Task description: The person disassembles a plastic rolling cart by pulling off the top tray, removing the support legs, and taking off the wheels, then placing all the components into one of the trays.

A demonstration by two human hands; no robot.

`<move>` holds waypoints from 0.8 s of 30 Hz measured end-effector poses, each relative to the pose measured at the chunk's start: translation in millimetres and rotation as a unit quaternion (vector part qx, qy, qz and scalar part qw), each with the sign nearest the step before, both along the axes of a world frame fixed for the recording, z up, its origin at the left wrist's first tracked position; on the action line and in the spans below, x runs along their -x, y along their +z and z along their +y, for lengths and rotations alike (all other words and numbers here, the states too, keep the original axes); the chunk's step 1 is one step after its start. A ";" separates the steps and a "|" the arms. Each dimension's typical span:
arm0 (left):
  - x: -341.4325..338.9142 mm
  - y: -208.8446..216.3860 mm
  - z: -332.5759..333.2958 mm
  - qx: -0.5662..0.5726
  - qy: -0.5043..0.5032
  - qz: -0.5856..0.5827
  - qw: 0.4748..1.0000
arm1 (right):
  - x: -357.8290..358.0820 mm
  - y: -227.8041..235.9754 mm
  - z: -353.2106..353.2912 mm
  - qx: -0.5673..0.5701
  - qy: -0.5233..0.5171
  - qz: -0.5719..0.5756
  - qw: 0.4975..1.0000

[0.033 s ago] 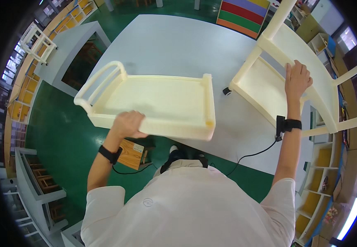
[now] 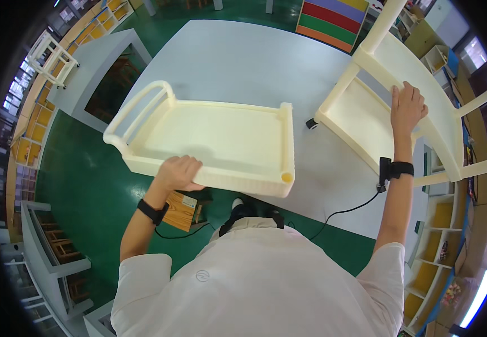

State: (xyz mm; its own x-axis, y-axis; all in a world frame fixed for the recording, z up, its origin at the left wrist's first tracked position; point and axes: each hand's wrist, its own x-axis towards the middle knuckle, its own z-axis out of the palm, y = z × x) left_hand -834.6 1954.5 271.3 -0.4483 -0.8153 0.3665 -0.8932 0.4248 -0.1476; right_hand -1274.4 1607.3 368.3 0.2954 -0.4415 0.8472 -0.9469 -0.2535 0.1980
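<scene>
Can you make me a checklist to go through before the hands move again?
1. Left hand holds the cream tray by its near wall: ok.
2. Right hand is on the cream cart frame: ok.
3. Both hands are on the tray: not ok, only the left is.
4. Tray and cart frame are apart: ok, the grey table shows between them.
5. The tray rests fully on the table: not ok, its near left part sticks out past the edge.
6. Black wheel is locked: cannot tell.
</scene>
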 end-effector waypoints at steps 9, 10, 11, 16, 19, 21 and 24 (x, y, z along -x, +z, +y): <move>-5.6 -66.0 -4.3 -0.077 -0.110 0.010 0.991 | 7.5 -3.3 -14.1 0.056 0.066 -0.025 0.996; -21.2 -73.1 -6.6 -0.113 -0.138 -0.023 0.984 | 8.2 -8.0 -12.3 0.097 0.121 -0.037 0.987; -36.7 -80.3 -13.0 -0.146 -0.169 -0.055 0.973 | 8.0 -21.4 -9.4 0.060 0.191 -0.041 0.979; -110.0 -85.4 -17.8 -0.260 -0.079 -0.050 0.961 | -67.5 -113.7 43.3 -0.401 0.351 -0.138 0.835; -145.0 -91.2 -10.6 -0.160 0.077 -0.044 0.983 | -107.6 -185.5 65.3 -0.529 0.364 -0.121 0.757; -136.6 -96.9 -17.6 -0.127 0.174 -0.023 0.976 | -131.1 -236.9 77.9 -0.598 0.376 -0.160 0.689; -117.0 -121.4 -14.0 -0.171 0.349 0.182 0.903 | -178.7 -249.3 112.3 -0.779 0.320 -0.281 0.459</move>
